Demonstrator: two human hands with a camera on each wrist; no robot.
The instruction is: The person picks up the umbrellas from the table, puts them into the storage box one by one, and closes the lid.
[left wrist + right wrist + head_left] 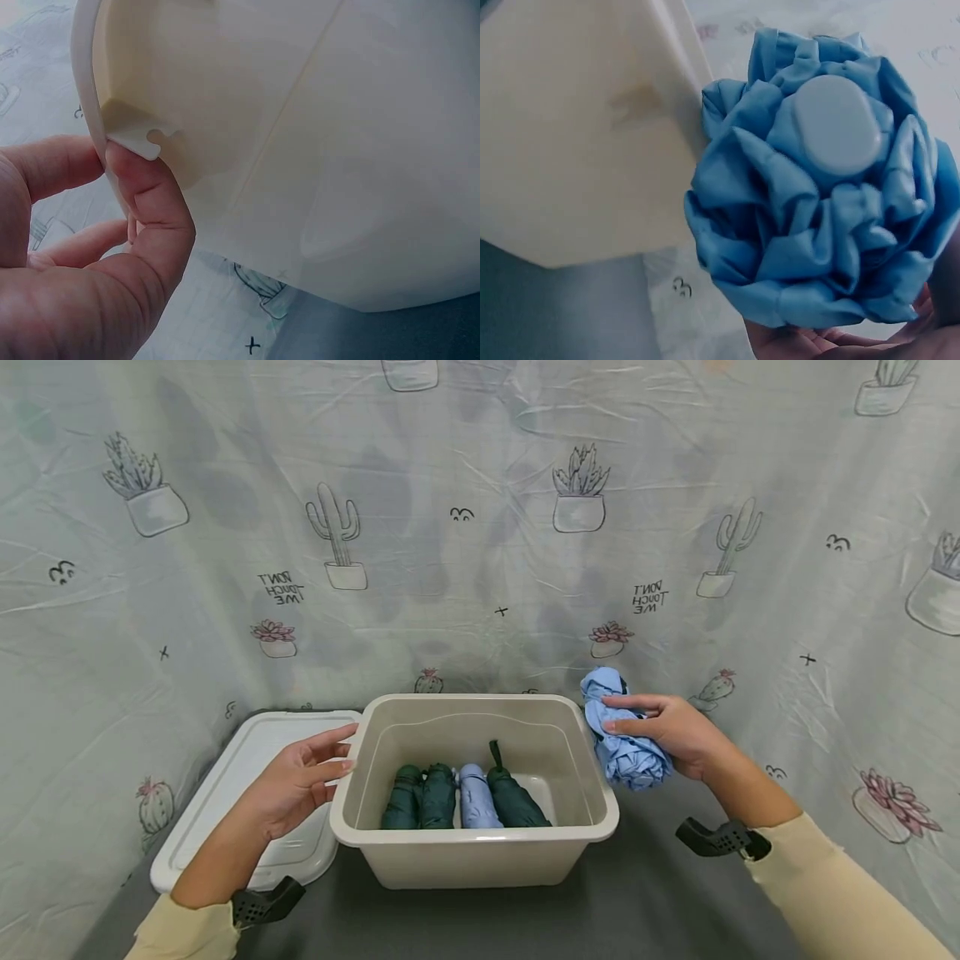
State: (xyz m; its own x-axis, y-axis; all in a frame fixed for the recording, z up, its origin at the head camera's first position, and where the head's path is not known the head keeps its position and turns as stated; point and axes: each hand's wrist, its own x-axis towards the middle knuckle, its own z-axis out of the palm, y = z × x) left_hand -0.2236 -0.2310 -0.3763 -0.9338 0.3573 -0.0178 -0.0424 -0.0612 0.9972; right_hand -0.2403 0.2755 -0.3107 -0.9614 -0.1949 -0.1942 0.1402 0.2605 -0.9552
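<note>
My left hand [294,781] pinches the left rim of a beige plastic bin [474,863]; the left wrist view shows thumb and fingers on either side of the edge. Beyond the bin's right side, my right hand [678,737] grips a loosely bunched light blue folding umbrella [634,765]. Its pale rounded end [838,126] faces the right wrist camera amid crumpled fabric. Inside the bin, a green umbrella [402,797], another green umbrella [438,795], a pale blue umbrella [478,797] and a dark green umbrella [516,799] with a strap lie side by side.
A white lid [247,777] lies left of the bin, partly behind my left forearm. The bin stands on a dark grey surface [480,927]. A pale curtain [465,560] printed with cacti hangs close behind and along both sides.
</note>
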